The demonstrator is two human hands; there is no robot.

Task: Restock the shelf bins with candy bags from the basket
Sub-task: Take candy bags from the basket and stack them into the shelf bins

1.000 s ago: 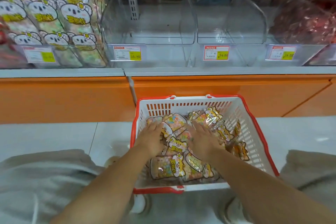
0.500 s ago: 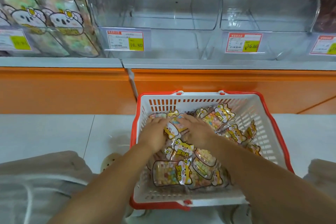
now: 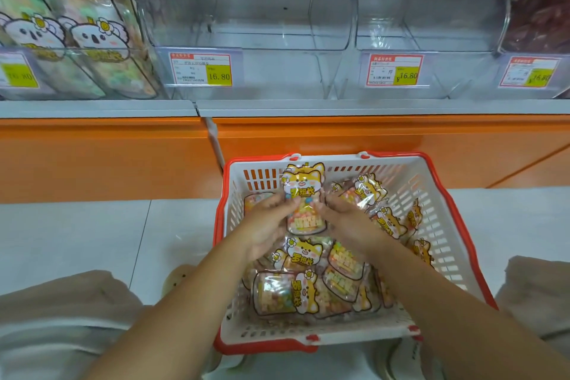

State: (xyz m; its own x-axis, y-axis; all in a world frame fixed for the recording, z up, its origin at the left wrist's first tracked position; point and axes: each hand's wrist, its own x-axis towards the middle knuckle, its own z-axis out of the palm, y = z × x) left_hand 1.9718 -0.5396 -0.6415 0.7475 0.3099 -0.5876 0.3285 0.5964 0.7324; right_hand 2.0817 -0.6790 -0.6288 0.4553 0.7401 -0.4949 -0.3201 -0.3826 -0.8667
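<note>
Your left hand (image 3: 268, 225), right hand (image 3: 348, 222): bare, and forearms bare up to frame edge. Your trousers (image 3: 61, 318): light grey-beige, soft loose cloth, creased over both knees. Your left shoe (image 3: 177, 279): beige rounded toe, few dark holes on top. Your right shoe (image 3: 407, 358): white, small dark marking on side.

Glossy film candy bag (image 3: 304, 197); slotted plastic basket (image 3: 431, 210); clear, seemingly acrylic bins (image 3: 277, 9).
</note>
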